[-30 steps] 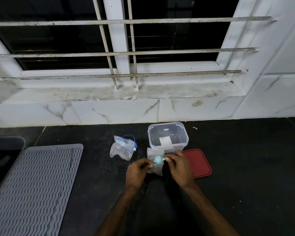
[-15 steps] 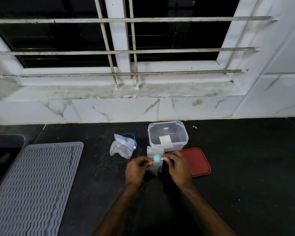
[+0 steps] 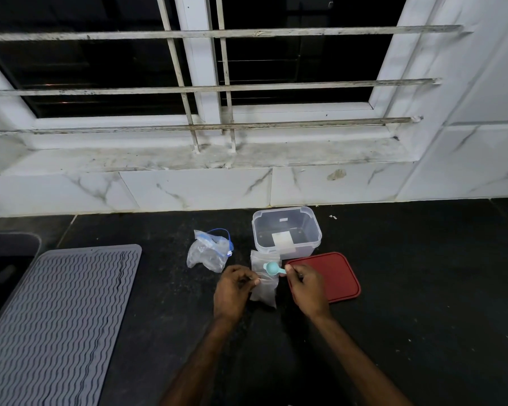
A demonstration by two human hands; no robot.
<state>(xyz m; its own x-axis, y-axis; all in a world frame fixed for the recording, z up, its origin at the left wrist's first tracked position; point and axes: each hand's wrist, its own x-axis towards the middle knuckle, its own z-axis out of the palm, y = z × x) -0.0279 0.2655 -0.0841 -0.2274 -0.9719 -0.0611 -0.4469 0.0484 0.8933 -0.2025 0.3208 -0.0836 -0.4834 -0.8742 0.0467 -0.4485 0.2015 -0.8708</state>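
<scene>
Pinching crinkly clear bag [image 3: 264, 291], round turquoise scoop [image 3: 270, 267].

The small pouch [image 3: 264, 285] is thin clear plastic, crinkled and shiny. The measuring scoop [image 3: 273, 268] is smooth turquoise plastic. The storage container [image 3: 305, 230] is translucent glossy plastic, and its red lid [image 3: 336, 276] looks matt. The drying mat [image 3: 56, 317] is grey, ribbed and rubbery. The countertop [image 3: 423, 288] is dark speckled stone, and the wall tiles [image 3: 194, 189] are glossy and marble-veined.
</scene>
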